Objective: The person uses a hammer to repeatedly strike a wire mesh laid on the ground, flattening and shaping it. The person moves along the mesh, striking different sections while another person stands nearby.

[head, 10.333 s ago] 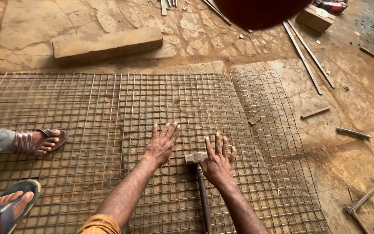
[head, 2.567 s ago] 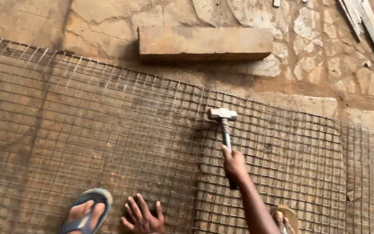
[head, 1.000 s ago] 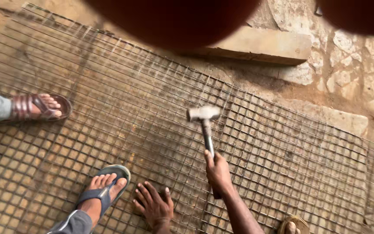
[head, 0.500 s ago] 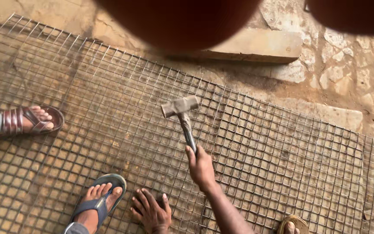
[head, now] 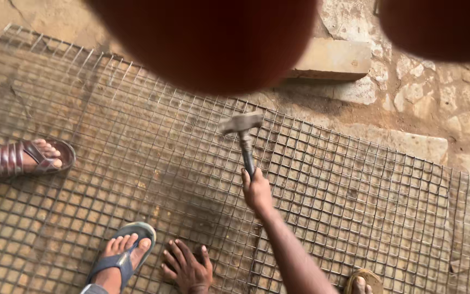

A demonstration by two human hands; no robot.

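Observation:
A large sheet of rusty wire mesh [head: 137, 163] lies flat on the ground. My right hand [head: 257, 190] grips the dark handle of a steel hammer [head: 241, 133], whose head is raised near the mesh's far edge. My left hand [head: 187, 268] rests flat on the mesh at the bottom, fingers spread, holding nothing. My left foot in a blue sandal [head: 121, 256] stands on the mesh just left of that hand.
Another person's foot in a brown sandal [head: 33, 158] stands on the mesh at the left. A stone block [head: 333, 60] lies beyond the mesh on cracked paving. Dark red blurred shapes [head: 213, 38] cover the top of the view. My other sandal toe [head: 363, 282] shows bottom right.
The hammer head has lifted and tilted as my right hand swings it. The view has drifted slightly; my left hand stays pressed on the mesh.

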